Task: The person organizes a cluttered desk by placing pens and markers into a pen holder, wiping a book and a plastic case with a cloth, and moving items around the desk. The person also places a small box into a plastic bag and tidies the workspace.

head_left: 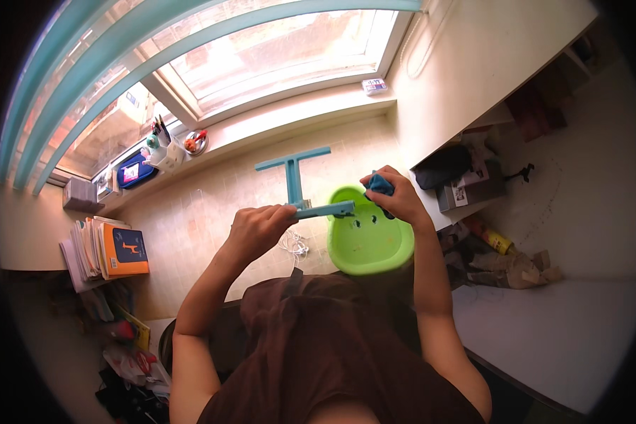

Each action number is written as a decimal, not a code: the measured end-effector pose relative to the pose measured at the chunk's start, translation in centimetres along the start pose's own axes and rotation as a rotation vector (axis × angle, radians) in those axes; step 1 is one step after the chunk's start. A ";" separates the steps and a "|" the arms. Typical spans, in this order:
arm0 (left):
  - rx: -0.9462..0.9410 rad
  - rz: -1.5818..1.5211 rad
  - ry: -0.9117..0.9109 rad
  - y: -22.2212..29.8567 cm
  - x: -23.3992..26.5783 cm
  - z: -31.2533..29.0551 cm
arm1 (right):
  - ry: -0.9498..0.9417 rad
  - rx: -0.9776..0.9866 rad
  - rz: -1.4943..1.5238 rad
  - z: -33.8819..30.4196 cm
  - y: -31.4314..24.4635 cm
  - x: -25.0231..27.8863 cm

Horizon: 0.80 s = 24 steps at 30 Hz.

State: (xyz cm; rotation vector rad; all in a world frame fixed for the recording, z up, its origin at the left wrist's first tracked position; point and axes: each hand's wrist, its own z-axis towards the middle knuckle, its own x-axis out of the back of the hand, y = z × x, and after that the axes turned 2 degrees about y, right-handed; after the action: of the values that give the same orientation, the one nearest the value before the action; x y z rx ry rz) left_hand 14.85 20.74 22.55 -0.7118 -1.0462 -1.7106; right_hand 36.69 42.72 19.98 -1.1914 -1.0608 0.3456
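Note:
My left hand [260, 230] is closed around one end of a teal bar [325, 210], which points right across the near rim of the desk area. A teal T-shaped frame [294, 177] stretches away behind the bar and meets it near my fingers; whether they are one piece I cannot tell. Bunched in my right hand [401, 200] is a dark blue cloth [379, 184], held over the green basin [367, 251]. The basin has a cartoon face inside and sits right of the bar, whose tip overlaps its left edge. White cord [295, 244] lies tangled below the bar.
Books and an orange-covered notebook [127, 251] stand at the left. Along the window sill [240, 131] are a blue case [136, 171], a pen holder [166, 155] and a small red-filled dish [196, 143]. A grey box [472, 189] sits on the right shelf.

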 end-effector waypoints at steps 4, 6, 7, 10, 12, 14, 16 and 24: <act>0.006 -0.026 -0.002 0.9 -0.5 2.3 | -0.007 0.167 0.184 -1.3 -1.6 -1.8; -0.003 -0.086 -0.020 1.2 -1.1 2.8 | 0.096 0.081 0.248 -1.5 -0.2 -3.4; 0.047 -0.237 -0.148 1.0 -0.9 3.1 | 0.143 0.089 0.330 -1.4 1.0 -3.8; 0.149 -0.859 -0.247 -1.7 -0.6 4.0 | 0.106 0.128 0.228 -2.0 1.3 -3.4; -0.014 -0.402 -0.246 -3.7 -0.3 5.0 | 0.024 0.071 0.385 -2.4 1.8 -3.2; -0.040 -0.104 -0.345 -4.4 -1.1 5.4 | -0.066 -0.028 0.543 -2.8 2.0 -3.1; -0.065 0.047 -0.323 -4.2 -3.3 4.8 | -0.059 -0.041 0.637 -3.0 1.3 -3.5; -0.038 0.044 -0.344 -5.0 -7.2 4.2 | 0.082 -0.104 0.745 -3.9 0.3 -3.9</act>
State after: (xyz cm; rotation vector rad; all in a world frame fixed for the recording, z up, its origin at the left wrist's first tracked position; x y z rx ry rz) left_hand 12.73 28.34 16.89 -1.0731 -1.2236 -1.6076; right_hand 37.98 37.77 17.87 -1.6590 -0.5325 0.8144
